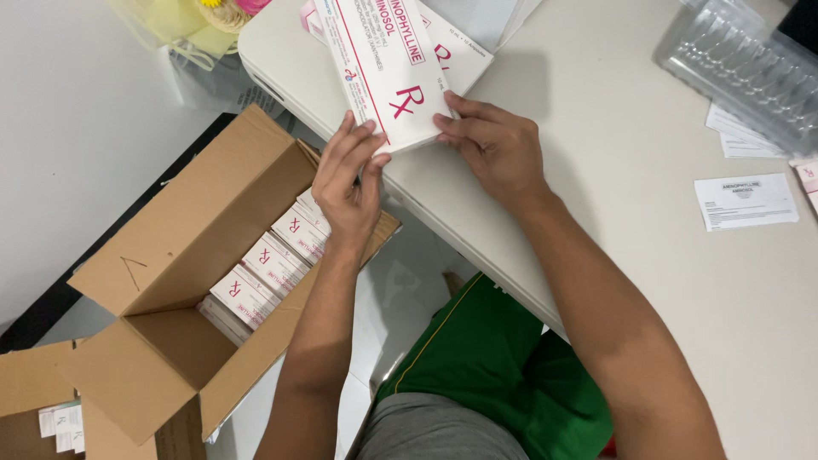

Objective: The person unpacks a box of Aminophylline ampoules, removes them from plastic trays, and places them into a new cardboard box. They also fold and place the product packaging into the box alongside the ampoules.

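The white medicine carton [383, 64] I hold runs off the top edge, so its far end is out of sight; my left hand [348, 183] covers part of the packed cartons [264, 277] in the cardboard box [183, 281]; the clear plastic tray [745, 68] is cut off at the top right corner; the small print on the paper leaflet [745, 201] is too fine for me to make out.
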